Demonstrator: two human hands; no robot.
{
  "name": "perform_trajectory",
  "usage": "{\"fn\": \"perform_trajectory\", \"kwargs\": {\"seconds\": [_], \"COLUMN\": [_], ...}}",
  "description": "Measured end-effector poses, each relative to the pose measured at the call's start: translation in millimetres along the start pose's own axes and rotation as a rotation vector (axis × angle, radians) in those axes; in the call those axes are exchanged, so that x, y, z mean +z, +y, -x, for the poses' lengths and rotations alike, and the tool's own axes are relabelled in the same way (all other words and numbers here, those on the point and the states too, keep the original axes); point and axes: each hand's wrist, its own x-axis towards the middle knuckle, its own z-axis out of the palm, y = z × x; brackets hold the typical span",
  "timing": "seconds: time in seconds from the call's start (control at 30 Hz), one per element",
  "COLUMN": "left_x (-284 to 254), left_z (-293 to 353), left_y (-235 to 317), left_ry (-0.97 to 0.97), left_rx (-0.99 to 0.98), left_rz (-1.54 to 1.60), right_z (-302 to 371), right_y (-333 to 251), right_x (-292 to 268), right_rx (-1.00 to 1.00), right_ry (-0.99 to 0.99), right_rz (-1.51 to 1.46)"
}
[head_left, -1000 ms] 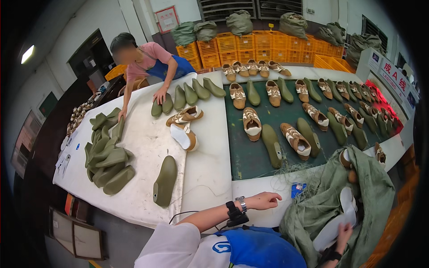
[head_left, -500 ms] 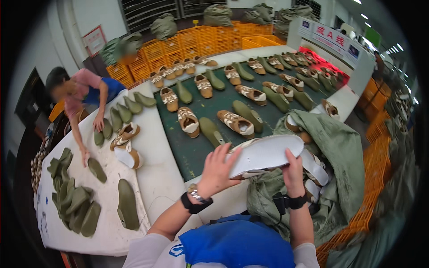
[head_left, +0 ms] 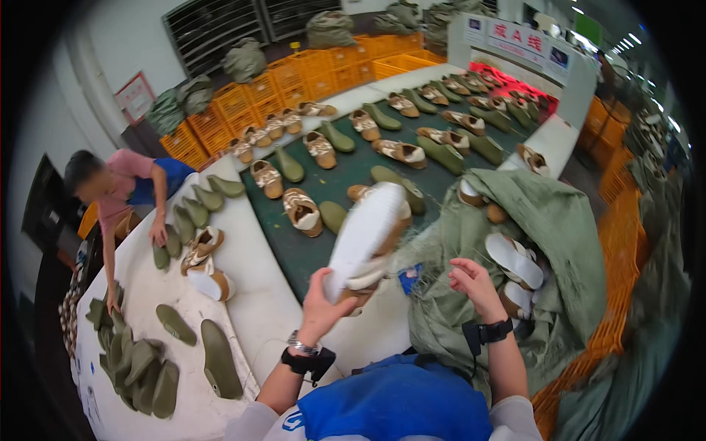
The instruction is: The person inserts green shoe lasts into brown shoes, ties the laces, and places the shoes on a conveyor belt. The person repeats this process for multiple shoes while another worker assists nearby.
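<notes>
My left hand (head_left: 323,310) grips one end of a brown-and-white shoe (head_left: 365,239), its flat white underside turned up and tilted; motion blurs it. Off to the right, my right hand (head_left: 476,290) holds nothing, its fingers loosely bent and apart over a green woven sack (head_left: 452,323). White-bottomed shoes (head_left: 515,261) lie in the sack's mouth. Beyond the held shoe, a dark green belt (head_left: 276,246) carries rows of brown-and-white shoes (head_left: 301,212) beside olive-green shoe lasts (head_left: 443,155).
At the left, a person in pink (head_left: 126,180) reaches over a white table (head_left: 132,294) to a heap of lasts (head_left: 140,367). Two shoes (head_left: 208,268) rest near the belt's left edge. Orange crates (head_left: 276,84) line the back; more orange crates (head_left: 588,345) stand at the right.
The shoe has swung left and tilted steeply in my left hand. My right hand has let go of it and drawn apart. The person at the left has moved a hand to the heap of lasts.
</notes>
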Motion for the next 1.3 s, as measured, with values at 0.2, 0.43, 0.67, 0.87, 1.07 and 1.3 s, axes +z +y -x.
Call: {"fn": "perform_trajectory", "kwargs": {"seconds": [0.2, 0.43, 0.67, 0.87, 1.07, 1.3], "left_x": [-11, 15, 12, -158, -227, -130], "left_z": [25, 38, 64, 136, 207, 170], "left_y": [-54, -48, -34, -177, -237, -166], "left_ry": [-0.299, -0.554, -0.586, 0.828, 0.663, 0.081], "left_rx": [-0.746, -0.681, -0.510, -0.238, -0.734, -0.422], "left_rz": [1.276, 1.505, 0.911, -0.840, -0.360, -0.300], "right_z": [22, 24, -16, -32, -36, -44], "right_y": [28, 11, 17, 63, 99, 105], "right_x": [-83, 51, 134, 106, 105, 115], "right_rx": [-0.034, -0.138, -0.297, -0.348, -0.324, -0.239], "right_ry": [0.265, -0.416, -0.365, -0.534, -0.532, -0.529], "right_rz": [0.635, 0.196, 0.475, 1.411, 1.439, 1.414]}}
